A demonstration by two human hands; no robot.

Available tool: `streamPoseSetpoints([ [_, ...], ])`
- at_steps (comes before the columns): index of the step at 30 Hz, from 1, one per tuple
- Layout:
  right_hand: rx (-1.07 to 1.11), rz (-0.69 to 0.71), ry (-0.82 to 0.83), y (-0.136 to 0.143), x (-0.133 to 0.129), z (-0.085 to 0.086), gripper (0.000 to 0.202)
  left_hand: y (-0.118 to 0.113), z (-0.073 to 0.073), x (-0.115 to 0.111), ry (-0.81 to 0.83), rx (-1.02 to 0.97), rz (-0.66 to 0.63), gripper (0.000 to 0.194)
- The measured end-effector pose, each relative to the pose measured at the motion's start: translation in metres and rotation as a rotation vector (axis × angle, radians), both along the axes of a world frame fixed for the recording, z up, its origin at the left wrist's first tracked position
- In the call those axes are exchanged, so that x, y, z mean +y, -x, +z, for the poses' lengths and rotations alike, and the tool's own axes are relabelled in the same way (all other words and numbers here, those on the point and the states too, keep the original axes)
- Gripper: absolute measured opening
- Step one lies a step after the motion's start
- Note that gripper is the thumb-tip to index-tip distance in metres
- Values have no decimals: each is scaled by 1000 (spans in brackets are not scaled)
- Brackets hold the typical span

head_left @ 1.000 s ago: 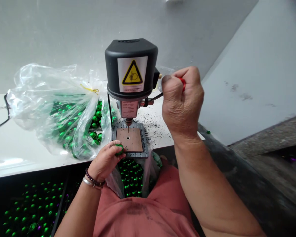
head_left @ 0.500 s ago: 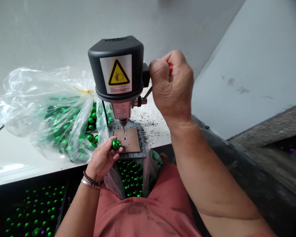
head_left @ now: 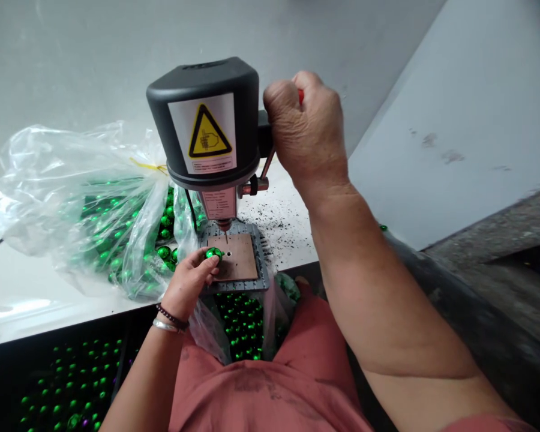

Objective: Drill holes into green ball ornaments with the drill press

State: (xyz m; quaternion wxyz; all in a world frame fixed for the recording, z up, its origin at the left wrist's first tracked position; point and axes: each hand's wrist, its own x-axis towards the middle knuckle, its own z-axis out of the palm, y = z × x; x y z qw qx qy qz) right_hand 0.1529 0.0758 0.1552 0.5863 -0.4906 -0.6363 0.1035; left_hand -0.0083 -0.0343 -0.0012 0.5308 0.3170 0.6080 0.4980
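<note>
A shiny green ball (head_left: 213,252) is pinched between the thumb and fingers of my left hand (head_left: 189,277), just left of the drill bit. Above and to the right, my right hand (head_left: 306,133) is wrapped round the red-tipped feed lever (head_left: 267,165) of a small black drill press (head_left: 202,120). The thin drill bit (head_left: 227,237) points down over a hole in a brown square board (head_left: 243,264), with a gap between bit and board. That board lies on the press's grey slotted base (head_left: 261,273). Most of the lever's knob is hidden by my fingers.
Left of the press lies a clear plastic bag (head_left: 72,156) of green balls, with a yellow tie. Dark shavings (head_left: 274,222) litter the white table (head_left: 22,282). Below its edge, more green balls (head_left: 240,327) fill an open bag between my knees; others lie at lower left.
My left thumb has shifted over the front of the green ball, which sits slightly higher and nearer the bit. My right hand appears a little higher and further left, still on the lever.
</note>
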Motion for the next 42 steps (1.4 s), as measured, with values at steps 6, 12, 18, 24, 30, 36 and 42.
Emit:
streamPoseSetpoints([
  [6, 39, 58, -67, -1, 1, -4, 31, 1, -6, 12, -23, 334, -106, 40],
  [12, 54, 70, -70, -2, 2, -5, 30, 0, -12, 18, -53, 488, -168, 38],
  [18, 79, 118, -61, -4, 0, -4, 32, -7, 0, 25, -15, 840, -267, 45],
  [24, 90, 127, -61, -2, -2, -6, 32, -7, -3, 41, -114, 1002, -403, 39],
  [30, 89, 131, -85, -4, -3, -6, 31, -5, -12, 44, -154, 1023, -411, 35],
  [36, 27, 119, -279, -7, -36, -25, 23, -7, -16, 41, -198, 1032, -384, 33],
  [42, -82, -92, -319, -9, -74, -59, 13, -7, -19, 39, -207, 1011, -348, 37],
])
